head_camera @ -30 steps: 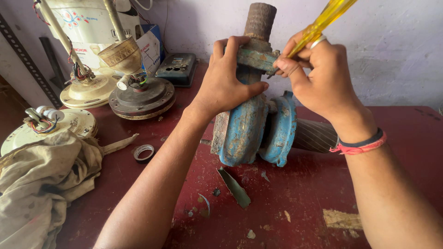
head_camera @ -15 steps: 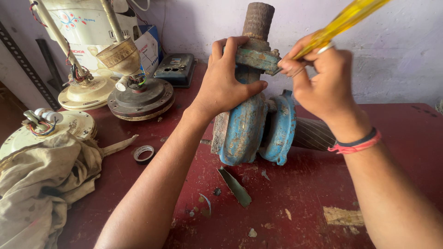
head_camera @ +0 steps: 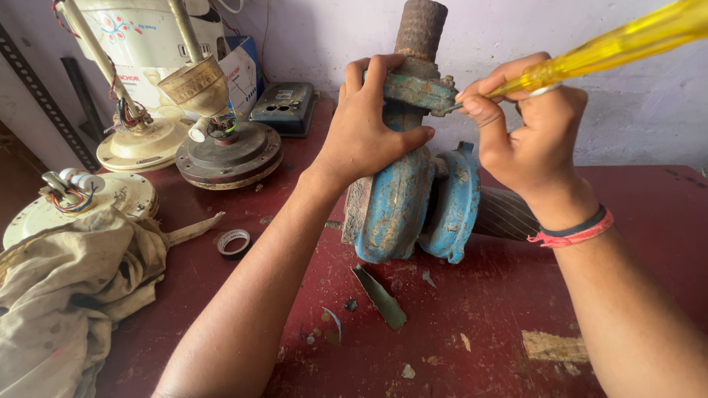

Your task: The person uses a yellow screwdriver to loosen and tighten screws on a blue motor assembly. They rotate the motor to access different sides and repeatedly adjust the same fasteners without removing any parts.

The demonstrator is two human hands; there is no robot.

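Observation:
A rusty blue water pump stands on the dark red table, with a corroded outlet pipe rising from its top. My left hand grips the pump's upper flange and casing. My right hand holds a screwdriver with a clear yellow handle; its tip meets the right end of the flange. A red and black band sits on my right wrist.
Ceiling fan motors with loose wires stand at the back left, beside a white fan housing and a crumpled beige cloth. A roll of tape, a green strip and paint flakes lie on the table. A switch box sits near the wall.
My right hand has tilted the screwdriver handle farther down to the right while the tip stays at the flange. My left hand keeps its hold on the pump.

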